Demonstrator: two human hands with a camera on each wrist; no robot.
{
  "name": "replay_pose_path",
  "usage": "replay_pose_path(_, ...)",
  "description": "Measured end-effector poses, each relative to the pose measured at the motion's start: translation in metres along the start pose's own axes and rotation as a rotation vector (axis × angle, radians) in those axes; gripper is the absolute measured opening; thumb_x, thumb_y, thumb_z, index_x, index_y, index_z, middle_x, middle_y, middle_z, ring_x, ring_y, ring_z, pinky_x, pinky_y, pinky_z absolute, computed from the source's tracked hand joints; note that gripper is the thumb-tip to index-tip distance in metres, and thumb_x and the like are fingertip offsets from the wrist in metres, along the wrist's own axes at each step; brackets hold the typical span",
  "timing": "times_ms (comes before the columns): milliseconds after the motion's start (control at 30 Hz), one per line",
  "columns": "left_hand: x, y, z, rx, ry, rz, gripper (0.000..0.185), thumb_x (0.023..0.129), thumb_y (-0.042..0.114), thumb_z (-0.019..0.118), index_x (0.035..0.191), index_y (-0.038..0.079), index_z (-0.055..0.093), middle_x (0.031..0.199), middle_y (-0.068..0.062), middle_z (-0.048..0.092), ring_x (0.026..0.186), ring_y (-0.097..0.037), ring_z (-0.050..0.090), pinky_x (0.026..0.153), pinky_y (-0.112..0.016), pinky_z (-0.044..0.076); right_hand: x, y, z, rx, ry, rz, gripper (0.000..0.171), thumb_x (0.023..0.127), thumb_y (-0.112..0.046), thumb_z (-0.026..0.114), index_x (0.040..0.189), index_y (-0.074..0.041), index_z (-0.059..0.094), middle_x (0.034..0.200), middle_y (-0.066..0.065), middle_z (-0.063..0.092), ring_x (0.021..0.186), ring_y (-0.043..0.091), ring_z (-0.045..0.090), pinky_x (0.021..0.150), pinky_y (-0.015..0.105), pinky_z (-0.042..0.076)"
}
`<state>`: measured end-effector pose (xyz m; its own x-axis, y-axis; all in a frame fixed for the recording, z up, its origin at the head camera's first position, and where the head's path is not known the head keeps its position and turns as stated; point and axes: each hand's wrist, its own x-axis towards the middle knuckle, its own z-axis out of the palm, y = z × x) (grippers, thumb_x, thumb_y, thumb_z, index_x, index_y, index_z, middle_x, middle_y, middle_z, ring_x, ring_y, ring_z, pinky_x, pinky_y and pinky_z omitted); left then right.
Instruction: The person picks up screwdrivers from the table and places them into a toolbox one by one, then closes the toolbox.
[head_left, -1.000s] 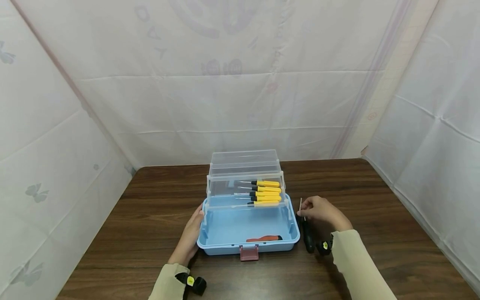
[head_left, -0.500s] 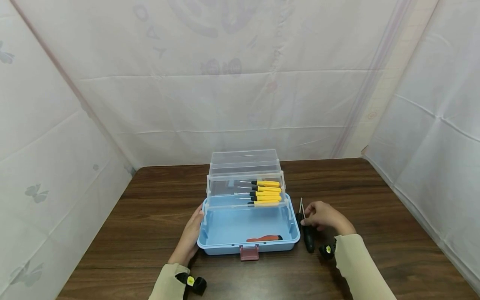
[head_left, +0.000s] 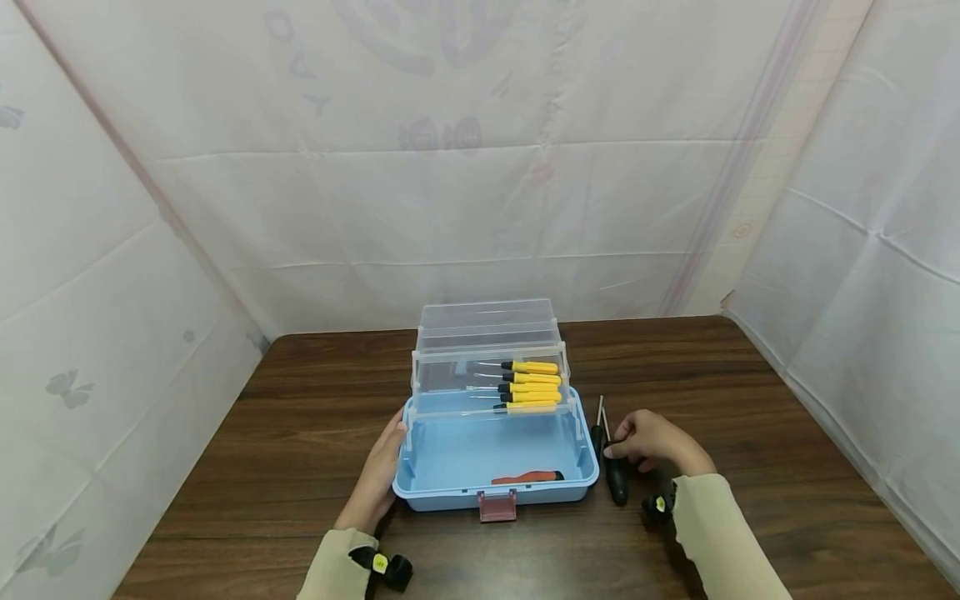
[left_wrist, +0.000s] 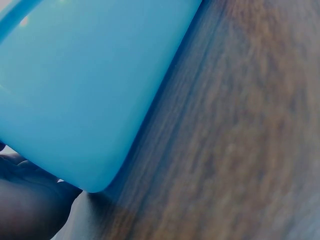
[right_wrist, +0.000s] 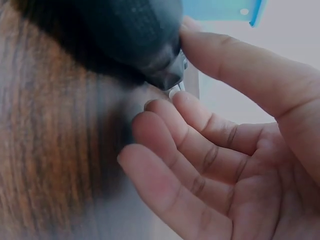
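Blue plastic is filling most of the left wrist view: the toolbox (head_left: pixel 495 467) is sitting open near the front edge of the table (head_left: pixel 750 400), its clear trays (head_left: pixel 491 367) folded back and up. Yellow screwdrivers (head_left: pixel 531 385) are lying in those trays, and one orange-handled tool (head_left: pixel 527 477) is lying in the blue base.

The left hand (head_left: pixel 382 475) is resting against the toolbox's left wall with relaxed fingers, steadying it rather than clasping it.

The right hand (head_left: pixel 656 442) is working just right of the toolbox, where two black screwdrivers (head_left: pixel 611 462) are lying side by side on the wood, shafts pointing away from the person. Its fingers (right_wrist: pixel 200 120) are curling in at the collar where a black handle (right_wrist: pixel 135 40) meets the metal shaft, thumb on one side and fingertips on the other. They are touching it, but whether the pinch is closed I cannot tell.

To do this pickup well, the person should probably be taking one screwdriver only, sliding the fingertips under its shaft and keeping clear of its neighbour, which is lying almost against it. Gripping nearer the handle's middle would likely be giving better balance than the collar. Keeping the left hand pressed on the wall should be stopping the light box from sliding if the tool is bumping its rim.
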<state>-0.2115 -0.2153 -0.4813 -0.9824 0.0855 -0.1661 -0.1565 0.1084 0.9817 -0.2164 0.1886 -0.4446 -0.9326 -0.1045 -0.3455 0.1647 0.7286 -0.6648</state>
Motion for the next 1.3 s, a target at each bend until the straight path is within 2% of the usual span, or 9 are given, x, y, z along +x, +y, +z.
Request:
replay_pose_path(267,-0.001,0.000,-0.001,0.011,-0.003,0.000,0.053,0.107,0.037,0.020,0.156,0.019,0.012,0.162,-0.013,0.010,0.148,-0.036,0.009,0.116,-0.058,0.014,-0.002,0.003,0.003,0.001,0.013,0.014,0.026,0.079,-0.025,0.078,0.083,-0.002,0.065,0.078,0.008,0.060,0.069,0.020,0.059,0.059,0.035,0.057)
replay_pose_path(567,0.000,-0.001,0.000,0.000,-0.004,0.001,0.054,0.106,0.038,0.021,0.156,0.018,0.012,0.162,-0.013,0.010,0.148,-0.037,0.009,0.116,-0.058,0.014,-0.003,0.003,0.002,-0.021,0.010,0.039,0.028,0.081,-0.027,0.077,0.082,-0.001,0.066,0.078,0.007,0.062,0.069,0.019,0.061,0.060,0.036,0.057)
replay_pose_path(1300,0.000,-0.001,-0.001,-0.005,-0.011,0.005,0.055,0.106,0.039,0.022,0.156,0.017,0.012,0.162,-0.013,0.009,0.148,-0.037,0.009,0.116,-0.058,0.013,-0.003,0.006,-0.007,-0.042,0.032,0.070,0.022,0.083,-0.019,0.073,0.084,0.002,0.066,0.081,0.012,0.062,0.072,0.022,0.062,0.060,0.036,0.057)
